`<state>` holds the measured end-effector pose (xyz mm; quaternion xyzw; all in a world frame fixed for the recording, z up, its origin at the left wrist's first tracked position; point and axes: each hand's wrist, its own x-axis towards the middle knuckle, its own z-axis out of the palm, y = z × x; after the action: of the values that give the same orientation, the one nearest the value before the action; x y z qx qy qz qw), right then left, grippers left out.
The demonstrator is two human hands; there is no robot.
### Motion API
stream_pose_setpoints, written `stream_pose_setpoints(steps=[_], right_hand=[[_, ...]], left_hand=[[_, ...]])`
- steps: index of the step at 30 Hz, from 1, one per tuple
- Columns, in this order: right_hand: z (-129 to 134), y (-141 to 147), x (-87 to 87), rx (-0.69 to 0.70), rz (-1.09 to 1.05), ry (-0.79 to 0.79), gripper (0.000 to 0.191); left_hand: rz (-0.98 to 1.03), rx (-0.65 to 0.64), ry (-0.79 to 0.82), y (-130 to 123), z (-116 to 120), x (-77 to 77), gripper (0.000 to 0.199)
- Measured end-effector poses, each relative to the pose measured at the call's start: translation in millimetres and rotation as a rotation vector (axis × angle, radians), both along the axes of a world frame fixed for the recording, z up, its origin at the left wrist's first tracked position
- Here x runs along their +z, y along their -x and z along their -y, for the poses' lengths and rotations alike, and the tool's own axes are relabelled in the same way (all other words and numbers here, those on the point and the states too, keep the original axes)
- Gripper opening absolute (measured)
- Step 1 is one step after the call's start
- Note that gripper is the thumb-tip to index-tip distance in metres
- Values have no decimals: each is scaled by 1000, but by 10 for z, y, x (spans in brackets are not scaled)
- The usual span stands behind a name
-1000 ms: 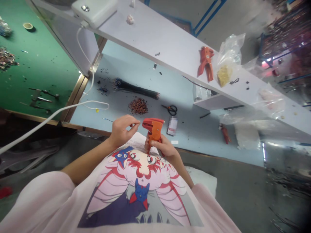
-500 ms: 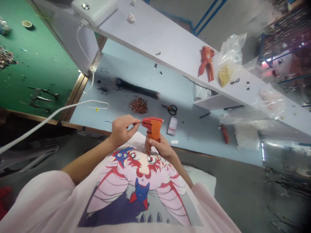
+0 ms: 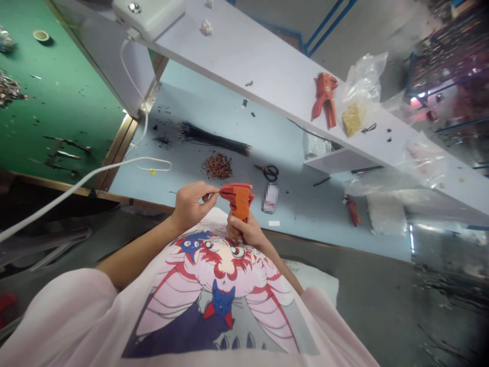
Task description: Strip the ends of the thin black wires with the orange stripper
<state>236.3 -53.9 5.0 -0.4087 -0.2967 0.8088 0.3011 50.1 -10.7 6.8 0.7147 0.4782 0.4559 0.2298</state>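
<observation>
- Wire [image 3: 171, 192], thin and dark with a bluish tail, shows just left of the left hand [image 3: 193, 204]; its long axis runs side to side, roughly parallel to the worktop's near edge.
- That hand grips it in a narrow pinch of thumb and forefinger, just beside the mouth of the orange-red hand tool [image 3: 241, 201]. The middle stretch of wire is hidden in the hand, and the short length at the fingertips is hard to make out.
- Beyond both hands lie a black wire bundle [image 3: 214, 138] and, nearer the body, a pile of reddish-brown scraps [image 3: 217, 167].
- The tool's mouth faces left, towards the pinch, so wire and mouth appear nearly in line. The left hand is the nearer one to that opening; how far the wire reaches inside, and whether the mouth is closed on it, I cannot tell.
- Below the tool's head, on the body side, the right hand [image 3: 248, 232] is wrapped around the handles. Its fingers cover most of them, so how hard they are squeezed is unclear.
- Right of the tool, black-handled scissors [image 3: 270, 173] lie above a pixelated flat object [image 3: 270, 198], whose face is unreadable.
</observation>
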Motion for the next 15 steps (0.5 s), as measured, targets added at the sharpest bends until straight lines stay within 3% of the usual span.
stream_pose_setpoints(steps=[6, 11, 15], right_hand=[[-29, -32, -8, 1, 0, -10, 32], [-155, -109, 36, -209, 0, -76, 34], [-224, -96, 74, -266, 147, -169, 33]], left_hand=[[-11, 28, 50, 1, 0, -28, 10], [34, 33, 130, 12, 14, -36, 10], [52, -32, 142, -13, 17, -8, 8]])
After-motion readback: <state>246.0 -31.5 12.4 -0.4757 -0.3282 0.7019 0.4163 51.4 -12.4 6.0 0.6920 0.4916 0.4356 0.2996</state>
